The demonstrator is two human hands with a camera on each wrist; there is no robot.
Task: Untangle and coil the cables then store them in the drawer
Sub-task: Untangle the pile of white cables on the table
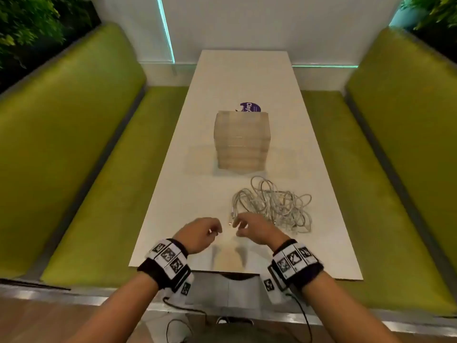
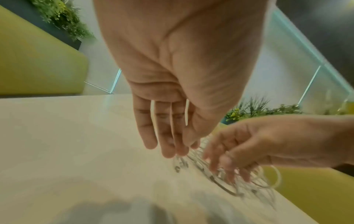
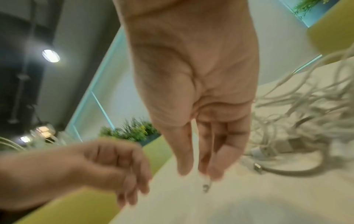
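Note:
A tangle of white cables (image 1: 274, 206) (image 2: 249, 183) (image 3: 298, 106) lies on the white table (image 1: 188, 194), to the right of centre. Beyond it stands a small beige drawer unit (image 1: 241, 142), its drawers closed. My right hand (image 1: 237, 225) (image 3: 199, 172) hovers at the tangle's near left edge. Its thumb and fingertips pinch the plug end of one cable (image 1: 230, 221) (image 3: 206, 185). My left hand (image 1: 210, 231) (image 2: 172, 148) hangs just left of it, fingers loose, holding nothing. Both wrist views are blurred.
Green padded benches (image 1: 99, 169) (image 1: 400, 169) run along both long sides of the table. A purple round label (image 1: 250, 107) shows behind the drawer unit. A second loose plug (image 3: 257, 166) lies by the tangle. The table's near edge (image 1: 309, 276) sits just below my wrists.

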